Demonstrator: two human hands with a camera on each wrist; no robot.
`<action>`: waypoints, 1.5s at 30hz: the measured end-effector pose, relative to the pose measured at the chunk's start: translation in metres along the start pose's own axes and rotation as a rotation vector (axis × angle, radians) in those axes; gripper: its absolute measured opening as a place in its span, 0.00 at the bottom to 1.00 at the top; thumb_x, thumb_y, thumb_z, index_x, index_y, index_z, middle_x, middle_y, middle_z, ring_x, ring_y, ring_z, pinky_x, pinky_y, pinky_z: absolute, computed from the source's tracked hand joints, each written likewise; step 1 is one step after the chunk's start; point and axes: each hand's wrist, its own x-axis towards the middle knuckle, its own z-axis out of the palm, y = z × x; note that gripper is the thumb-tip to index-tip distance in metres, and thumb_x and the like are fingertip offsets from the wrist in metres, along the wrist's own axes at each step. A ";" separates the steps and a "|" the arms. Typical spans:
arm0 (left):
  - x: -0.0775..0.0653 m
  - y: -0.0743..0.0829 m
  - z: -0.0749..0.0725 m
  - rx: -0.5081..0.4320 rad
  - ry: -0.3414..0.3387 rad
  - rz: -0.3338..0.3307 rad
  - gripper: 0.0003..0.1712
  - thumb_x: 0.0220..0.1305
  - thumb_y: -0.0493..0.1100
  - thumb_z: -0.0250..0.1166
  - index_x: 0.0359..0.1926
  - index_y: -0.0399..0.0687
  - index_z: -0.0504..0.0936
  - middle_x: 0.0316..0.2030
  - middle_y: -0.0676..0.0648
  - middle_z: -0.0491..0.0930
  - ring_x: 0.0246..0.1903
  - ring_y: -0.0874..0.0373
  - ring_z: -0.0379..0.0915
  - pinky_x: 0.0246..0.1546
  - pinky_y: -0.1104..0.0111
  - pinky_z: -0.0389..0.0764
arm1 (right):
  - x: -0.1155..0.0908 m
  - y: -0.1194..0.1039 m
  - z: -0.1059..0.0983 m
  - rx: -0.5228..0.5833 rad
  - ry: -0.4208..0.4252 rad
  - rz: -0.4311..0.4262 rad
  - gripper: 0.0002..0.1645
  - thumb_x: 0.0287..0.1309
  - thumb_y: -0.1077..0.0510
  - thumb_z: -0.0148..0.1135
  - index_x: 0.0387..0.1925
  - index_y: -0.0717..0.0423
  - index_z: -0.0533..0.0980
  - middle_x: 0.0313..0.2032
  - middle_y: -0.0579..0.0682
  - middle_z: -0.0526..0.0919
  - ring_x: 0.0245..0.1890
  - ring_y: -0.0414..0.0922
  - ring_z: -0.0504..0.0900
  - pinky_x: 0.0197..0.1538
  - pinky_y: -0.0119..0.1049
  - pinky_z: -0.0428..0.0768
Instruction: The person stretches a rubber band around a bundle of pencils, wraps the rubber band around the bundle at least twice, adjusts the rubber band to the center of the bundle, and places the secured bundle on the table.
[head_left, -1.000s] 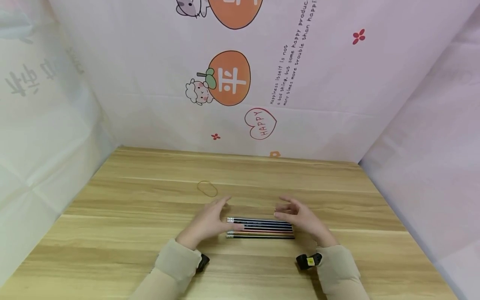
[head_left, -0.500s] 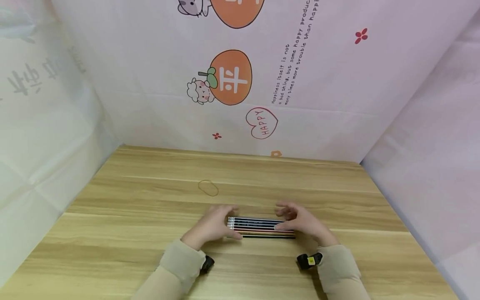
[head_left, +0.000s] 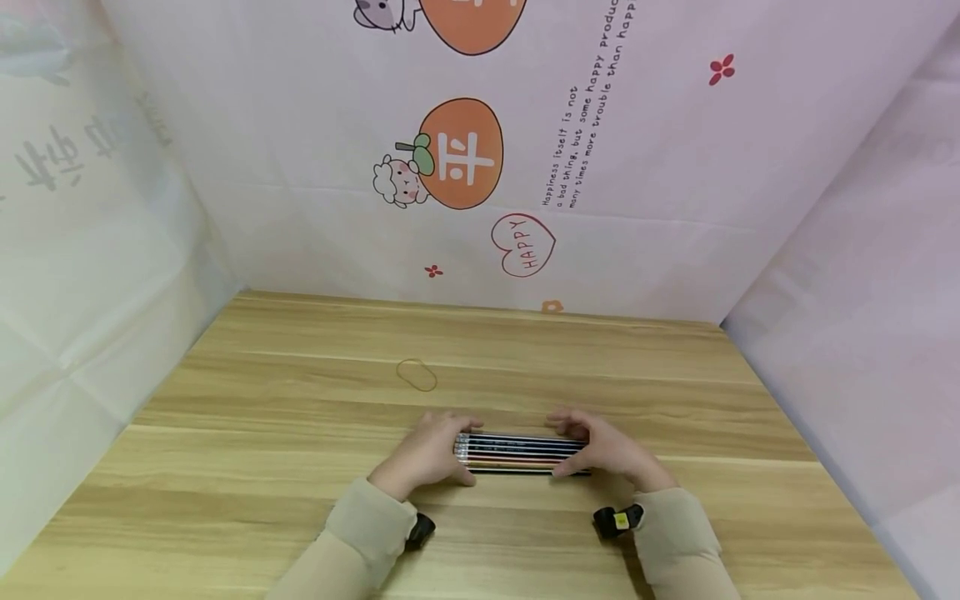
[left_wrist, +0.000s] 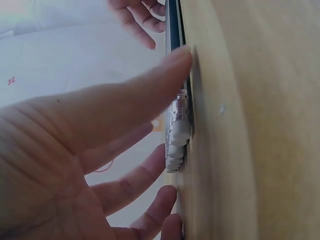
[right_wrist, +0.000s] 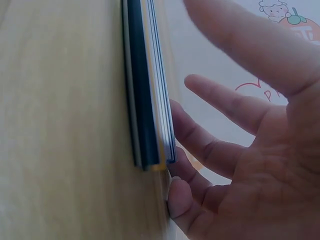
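Note:
A row of several pencils (head_left: 517, 454) lies flat on the wooden table, side by side, with dark, red and yellow barrels. Silver ferrules and white erasers (left_wrist: 181, 132) sit at the left end. My left hand (head_left: 429, 450) spans that end, thumb along the near side and loosely bent fingers beyond the far side; the left wrist view shows the thumb against the nearest pencil. My right hand (head_left: 611, 450) spans the other end likewise. In the right wrist view its fingers are spread behind the flat pencil ends (right_wrist: 152, 165), and its thumb appears apart from them.
A thin rubber band (head_left: 416, 375) lies on the table (head_left: 300, 417) behind and left of the pencils. Printed white sheets (head_left: 637, 250) hang at the back and both sides. A wrist camera (head_left: 617, 522) is strapped on each sleeve.
Both thumbs have come down from above the pencils to their near side. My left hand has shifted slightly right and nearer. The pencils and rubber band look unmoved.

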 end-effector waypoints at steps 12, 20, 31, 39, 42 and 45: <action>0.006 -0.013 0.003 -0.064 0.025 0.031 0.43 0.36 0.43 0.84 0.58 0.44 0.80 0.57 0.45 0.81 0.63 0.40 0.66 0.68 0.45 0.61 | -0.002 0.006 -0.003 -0.107 -0.059 -0.085 0.55 0.36 0.63 0.82 0.69 0.63 0.65 0.58 0.65 0.73 0.56 0.57 0.70 0.58 0.44 0.72; 0.005 -0.014 0.001 -0.067 0.024 0.003 0.37 0.37 0.45 0.83 0.53 0.45 0.83 0.56 0.42 0.79 0.62 0.39 0.65 0.67 0.45 0.63 | -0.001 0.008 -0.003 -0.130 -0.036 -0.102 0.47 0.40 0.63 0.81 0.63 0.66 0.70 0.48 0.58 0.74 0.45 0.47 0.70 0.47 0.29 0.73; 0.004 -0.015 0.002 -0.108 0.034 -0.016 0.24 0.41 0.43 0.82 0.44 0.50 0.88 0.50 0.47 0.85 0.61 0.42 0.66 0.66 0.46 0.64 | -0.001 0.009 -0.001 -0.128 -0.006 -0.087 0.36 0.43 0.63 0.79 0.57 0.68 0.75 0.40 0.53 0.76 0.39 0.43 0.70 0.41 0.30 0.73; 0.003 -0.015 0.000 -0.101 0.016 -0.041 0.17 0.47 0.45 0.80 0.40 0.50 0.88 0.42 0.52 0.85 0.53 0.49 0.68 0.56 0.53 0.71 | -0.002 0.006 0.000 -0.154 0.045 -0.001 0.32 0.43 0.61 0.79 0.54 0.59 0.80 0.48 0.55 0.83 0.47 0.47 0.77 0.51 0.40 0.75; 0.004 -0.015 0.000 -0.063 0.007 -0.020 0.15 0.49 0.47 0.78 0.39 0.50 0.88 0.38 0.53 0.86 0.47 0.53 0.67 0.48 0.59 0.71 | -0.002 0.005 0.000 -0.140 0.043 -0.012 0.30 0.45 0.62 0.78 0.53 0.61 0.80 0.44 0.53 0.82 0.44 0.45 0.76 0.47 0.36 0.76; 0.004 -0.015 0.000 -0.019 -0.001 0.003 0.12 0.52 0.48 0.77 0.36 0.51 0.88 0.35 0.54 0.85 0.43 0.55 0.65 0.42 0.63 0.69 | -0.002 0.005 0.000 -0.140 0.039 -0.030 0.27 0.46 0.63 0.77 0.51 0.62 0.81 0.42 0.52 0.82 0.42 0.43 0.75 0.44 0.32 0.75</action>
